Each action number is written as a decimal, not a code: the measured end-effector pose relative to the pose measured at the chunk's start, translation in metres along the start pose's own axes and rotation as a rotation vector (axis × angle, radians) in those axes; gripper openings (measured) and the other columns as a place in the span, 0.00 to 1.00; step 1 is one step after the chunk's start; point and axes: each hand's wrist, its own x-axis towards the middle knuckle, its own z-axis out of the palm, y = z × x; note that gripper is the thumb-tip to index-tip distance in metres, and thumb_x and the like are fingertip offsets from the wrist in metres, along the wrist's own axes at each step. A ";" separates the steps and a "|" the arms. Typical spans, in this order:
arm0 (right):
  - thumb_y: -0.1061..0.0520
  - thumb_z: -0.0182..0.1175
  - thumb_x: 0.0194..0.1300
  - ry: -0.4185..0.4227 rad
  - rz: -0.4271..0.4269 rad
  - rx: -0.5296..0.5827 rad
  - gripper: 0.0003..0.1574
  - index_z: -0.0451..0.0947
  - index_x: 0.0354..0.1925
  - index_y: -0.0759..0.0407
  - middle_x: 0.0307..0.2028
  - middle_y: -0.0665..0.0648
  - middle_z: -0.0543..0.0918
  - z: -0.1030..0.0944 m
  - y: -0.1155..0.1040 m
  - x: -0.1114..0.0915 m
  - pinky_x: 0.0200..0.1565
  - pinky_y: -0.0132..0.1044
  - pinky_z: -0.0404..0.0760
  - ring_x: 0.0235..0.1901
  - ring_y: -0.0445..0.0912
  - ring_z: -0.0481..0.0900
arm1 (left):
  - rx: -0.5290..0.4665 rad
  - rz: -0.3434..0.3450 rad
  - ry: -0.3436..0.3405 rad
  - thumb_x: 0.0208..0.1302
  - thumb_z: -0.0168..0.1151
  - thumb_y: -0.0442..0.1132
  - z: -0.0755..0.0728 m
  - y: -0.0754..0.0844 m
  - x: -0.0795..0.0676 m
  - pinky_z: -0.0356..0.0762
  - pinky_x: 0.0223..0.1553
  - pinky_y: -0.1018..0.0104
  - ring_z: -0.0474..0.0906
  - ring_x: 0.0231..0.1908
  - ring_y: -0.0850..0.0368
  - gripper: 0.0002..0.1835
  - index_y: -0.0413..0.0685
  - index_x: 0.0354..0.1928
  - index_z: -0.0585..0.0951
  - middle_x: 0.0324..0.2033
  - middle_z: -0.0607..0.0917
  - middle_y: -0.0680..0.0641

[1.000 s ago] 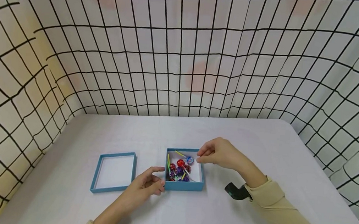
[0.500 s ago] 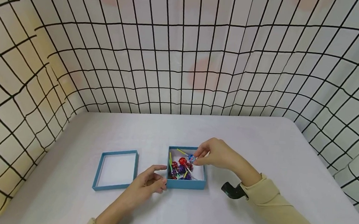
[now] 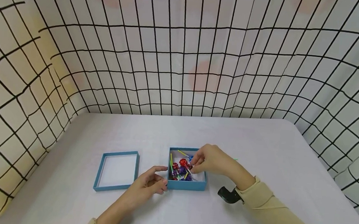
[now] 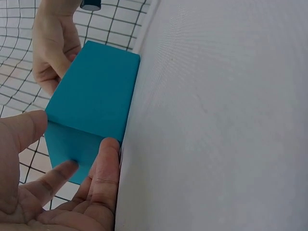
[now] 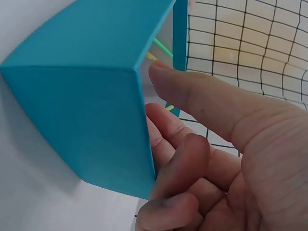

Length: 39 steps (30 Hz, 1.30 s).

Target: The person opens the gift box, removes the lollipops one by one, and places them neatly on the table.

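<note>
Box [image 3: 186, 186] admits entry from above; left hand [image 3: 146, 186] bars its left side, right hand [image 3: 214, 161] its right side

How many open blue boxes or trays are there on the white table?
2: the box, beside the left hand, and the shallow tray, to the box's left. No others show.

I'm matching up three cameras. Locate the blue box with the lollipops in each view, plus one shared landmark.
Head: blue box just below centre.
Left wrist: blue box left of centre.
Right wrist: blue box mainly left, cut off at the top.
Landmark: right hand, in all three.
</note>
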 end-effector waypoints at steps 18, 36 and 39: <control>0.60 0.82 0.59 -0.001 0.052 -0.011 0.10 0.88 0.33 0.57 0.27 0.49 0.87 0.012 -0.006 -0.003 0.35 0.33 0.83 0.28 0.41 0.81 | -0.005 0.004 -0.005 0.81 0.62 0.44 -0.001 0.000 0.001 0.85 0.49 0.72 0.86 0.46 0.52 0.29 0.41 0.76 0.70 0.49 0.85 0.38; 0.62 0.78 0.62 0.089 0.040 -0.075 0.09 0.88 0.29 0.54 0.24 0.48 0.85 0.021 -0.006 -0.004 0.30 0.33 0.77 0.25 0.40 0.79 | -0.021 -0.004 0.002 0.81 0.62 0.44 0.000 0.001 -0.003 0.85 0.47 0.72 0.86 0.45 0.52 0.29 0.42 0.76 0.70 0.48 0.85 0.38; 0.63 0.77 0.63 0.108 0.029 -0.072 0.08 0.88 0.29 0.54 0.24 0.48 0.86 0.018 -0.007 -0.003 0.30 0.32 0.76 0.25 0.40 0.79 | -0.018 0.000 0.002 0.81 0.62 0.43 0.000 0.002 -0.003 0.85 0.47 0.72 0.86 0.45 0.52 0.29 0.41 0.76 0.70 0.48 0.85 0.38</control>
